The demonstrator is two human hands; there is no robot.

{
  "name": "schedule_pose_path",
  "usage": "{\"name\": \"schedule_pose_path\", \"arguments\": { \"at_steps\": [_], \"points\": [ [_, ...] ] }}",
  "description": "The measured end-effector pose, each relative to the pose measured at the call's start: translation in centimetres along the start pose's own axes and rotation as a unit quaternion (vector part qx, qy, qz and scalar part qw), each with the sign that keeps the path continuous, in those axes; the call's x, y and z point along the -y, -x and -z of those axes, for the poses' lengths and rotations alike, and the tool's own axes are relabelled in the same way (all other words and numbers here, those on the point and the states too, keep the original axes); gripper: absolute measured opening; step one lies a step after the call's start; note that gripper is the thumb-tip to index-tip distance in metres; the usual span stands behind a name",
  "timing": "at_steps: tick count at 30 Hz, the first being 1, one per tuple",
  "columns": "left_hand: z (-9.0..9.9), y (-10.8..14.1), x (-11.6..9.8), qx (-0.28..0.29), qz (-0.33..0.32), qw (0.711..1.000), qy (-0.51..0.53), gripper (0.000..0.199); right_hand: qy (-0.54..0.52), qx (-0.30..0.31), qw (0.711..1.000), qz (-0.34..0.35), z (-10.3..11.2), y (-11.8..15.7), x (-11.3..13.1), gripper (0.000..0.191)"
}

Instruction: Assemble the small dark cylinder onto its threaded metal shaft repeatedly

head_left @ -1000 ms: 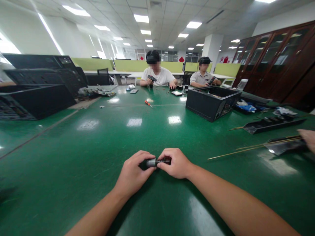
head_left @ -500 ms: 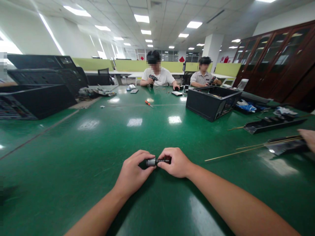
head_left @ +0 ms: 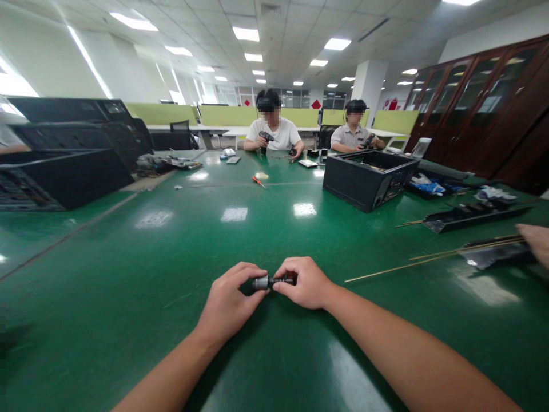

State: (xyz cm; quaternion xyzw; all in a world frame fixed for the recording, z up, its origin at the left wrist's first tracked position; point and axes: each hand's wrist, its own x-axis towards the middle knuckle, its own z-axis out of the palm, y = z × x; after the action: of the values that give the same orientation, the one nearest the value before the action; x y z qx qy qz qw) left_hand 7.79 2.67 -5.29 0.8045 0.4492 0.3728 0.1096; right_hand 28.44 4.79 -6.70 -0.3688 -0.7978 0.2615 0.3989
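Low over the green table [head_left: 193,240], a small silver-and-black cylinder [head_left: 259,283] sits between the thumb and fingers of my left hand [head_left: 229,297]. From its right end extends a thin dark ridged shaft [head_left: 283,280], lying in line with it. My right hand [head_left: 306,283] pinches this shaft, thumb below and fingers curled over the top. Both hands nearly meet at the join. Whether the two pieces are one part or separate I cannot tell, and my right fingers partly hide the shaft.
Black computer cases stand left [head_left: 86,177] and back right [head_left: 364,177]. An orange screwdriver [head_left: 258,182] lies mid-table. Thin brass rods [head_left: 386,270] point in from the right, near another person's hand [head_left: 534,243]. Two people sit opposite, one holding a power drill [head_left: 265,140].
My hands and the part between them have hardly moved. Across the table, a person's hand has lifted a dark piece closer to the body. The brass rod at right has slid leftward.
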Motion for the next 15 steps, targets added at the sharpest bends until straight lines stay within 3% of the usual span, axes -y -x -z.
{"name": "schedule_pose_path", "arguments": {
  "at_steps": [15],
  "points": [
    [0.23,0.05,-0.20,-0.010,-0.010,1.000,-0.008,0.018,0.006,-0.005,1.000,0.009,0.14,0.12,0.31,0.005]
  ]
}}
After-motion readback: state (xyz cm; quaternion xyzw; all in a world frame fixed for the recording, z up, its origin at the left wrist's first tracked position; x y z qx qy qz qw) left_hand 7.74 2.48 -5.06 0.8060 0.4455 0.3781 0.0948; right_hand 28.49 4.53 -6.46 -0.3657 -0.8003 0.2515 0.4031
